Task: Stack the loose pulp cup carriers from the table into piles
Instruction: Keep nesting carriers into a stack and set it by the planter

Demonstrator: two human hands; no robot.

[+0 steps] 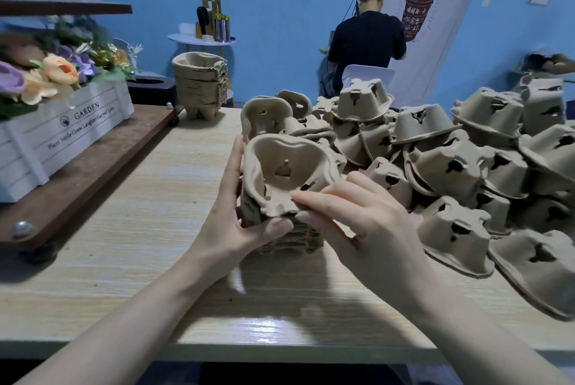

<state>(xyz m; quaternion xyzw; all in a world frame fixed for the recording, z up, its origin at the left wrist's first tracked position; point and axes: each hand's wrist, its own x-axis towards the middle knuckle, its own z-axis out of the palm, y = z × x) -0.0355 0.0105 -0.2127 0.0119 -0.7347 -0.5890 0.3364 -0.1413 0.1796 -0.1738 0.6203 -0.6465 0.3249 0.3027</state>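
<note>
My left hand [231,219] holds the pile [280,198] of pulp cup carriers I'm making, right in the middle of the table [140,198]. Thumb is under the near edge, other fingers go up the left side & curl round it. My right hand [367,222] pinches the near right rim of the top carrier [289,166] w/ thumb & first finger; other fingers are bent a bit. The top carrier sits cup-side up, nested in the ones below. The pile's bottom touches the table, I think, but my hands hide part of it.

On the right is a big heap of loose carriers [451,166], most of them upside down, all jumbled, some on top of others. One carrier [264,117] stands tilted just behind my pile.

A tall done stack [200,82] stands at the far left end of the table, well apart from my hands.

Left side: a white box [62,132] w/ "GARDEN" on it, full of flowers [59,70], on a brown board [93,173].

At the back a person [367,42] in a black shirt sits facing away, next to a banner [435,11] w/ a coffee cup drawn on it. Blue wall behind.
</note>
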